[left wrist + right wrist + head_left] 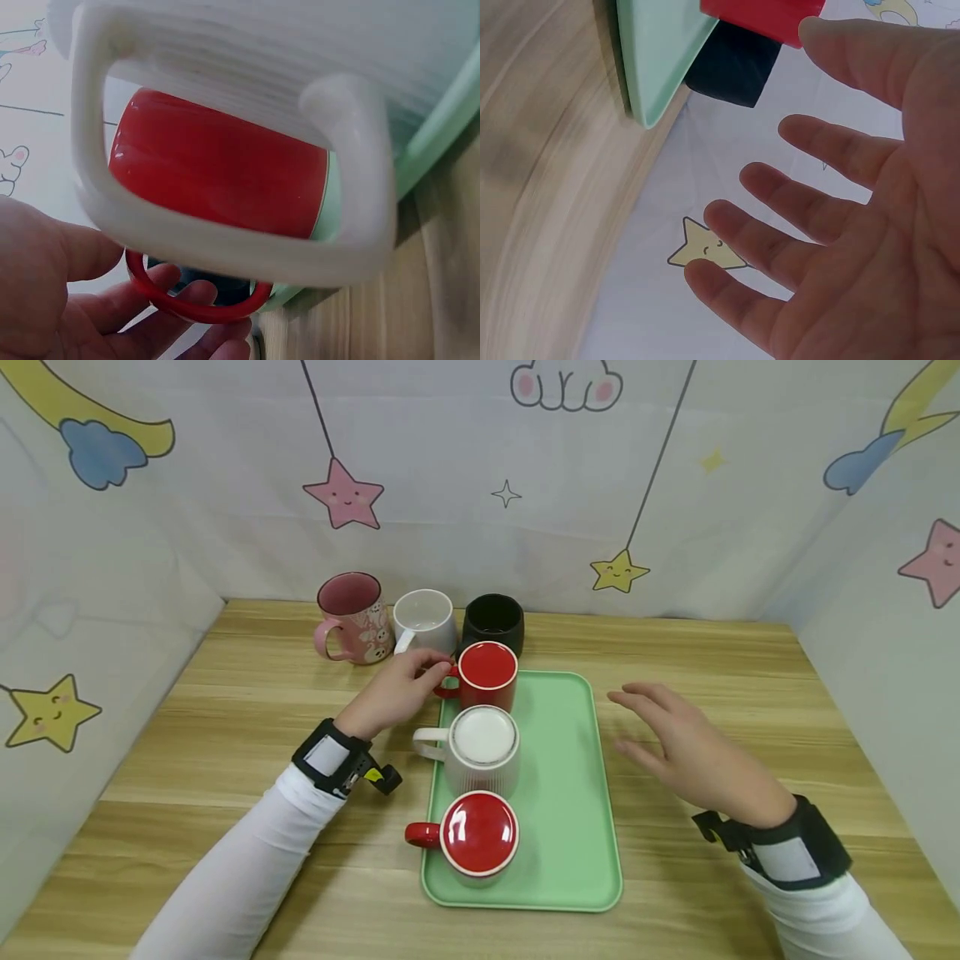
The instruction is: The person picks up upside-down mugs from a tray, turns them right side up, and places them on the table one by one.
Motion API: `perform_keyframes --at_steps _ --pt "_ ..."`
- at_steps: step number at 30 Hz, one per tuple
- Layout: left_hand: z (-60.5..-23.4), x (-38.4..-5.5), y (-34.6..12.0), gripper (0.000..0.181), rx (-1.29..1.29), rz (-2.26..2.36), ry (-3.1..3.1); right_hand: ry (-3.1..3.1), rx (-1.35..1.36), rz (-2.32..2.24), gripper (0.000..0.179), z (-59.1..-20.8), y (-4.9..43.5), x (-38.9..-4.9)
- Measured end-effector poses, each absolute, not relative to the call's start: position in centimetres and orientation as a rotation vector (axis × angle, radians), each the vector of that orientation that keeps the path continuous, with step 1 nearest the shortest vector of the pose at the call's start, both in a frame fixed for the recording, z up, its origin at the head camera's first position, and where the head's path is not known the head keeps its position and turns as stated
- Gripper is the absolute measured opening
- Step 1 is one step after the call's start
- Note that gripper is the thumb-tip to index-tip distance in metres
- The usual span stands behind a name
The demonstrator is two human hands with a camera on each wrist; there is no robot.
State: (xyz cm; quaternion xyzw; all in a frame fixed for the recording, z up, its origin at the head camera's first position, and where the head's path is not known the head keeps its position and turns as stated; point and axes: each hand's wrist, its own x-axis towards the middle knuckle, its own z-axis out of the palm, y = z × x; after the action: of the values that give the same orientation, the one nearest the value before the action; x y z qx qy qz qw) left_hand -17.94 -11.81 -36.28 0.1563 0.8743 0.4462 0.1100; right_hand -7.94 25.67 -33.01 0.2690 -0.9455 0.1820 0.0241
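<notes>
At the back left of a light green tray (562, 760), a red mug (487, 672) stands upside down with its handle to the left. My left hand (397, 689) holds that handle, the thumb at one side and the fingers (154, 330) curled at the loop. Nearer me on the tray is an upside-down white ribbed mug (483, 752); its handle crosses in front of the red one in the left wrist view. A second red mug (480, 835), also bottom up, sits at the tray's front left. To the right of the tray, my right hand (686, 752) hovers with fingers spread, holding nothing.
Along the back wall stand a pink patterned mug (356, 618), a plain white mug (425, 618) and a black cup (492, 622), all with openings up. The black cup is close behind the held mug. Printed cloth walls border the wooden table (247, 710).
</notes>
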Motion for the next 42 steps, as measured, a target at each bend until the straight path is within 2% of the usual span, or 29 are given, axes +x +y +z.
perform_keyframes --at_steps 12,25,42 --pt "-36.5 -17.2 -12.3 0.026 0.561 1.26 2.63 -2.928 0.819 0.544 0.058 -33.6 26.2 -7.7" --pt "-37.2 -16.9 -12.8 0.032 0.56 1.432 2.277 -2.994 0.838 0.538 0.059 -33.8 26.1 -7.7" --pt "-35.6 -15.6 -12.1 0.033 0.499 1.592 2.235 -2.943 0.831 0.564 0.059 -33.7 25.8 -7.6"
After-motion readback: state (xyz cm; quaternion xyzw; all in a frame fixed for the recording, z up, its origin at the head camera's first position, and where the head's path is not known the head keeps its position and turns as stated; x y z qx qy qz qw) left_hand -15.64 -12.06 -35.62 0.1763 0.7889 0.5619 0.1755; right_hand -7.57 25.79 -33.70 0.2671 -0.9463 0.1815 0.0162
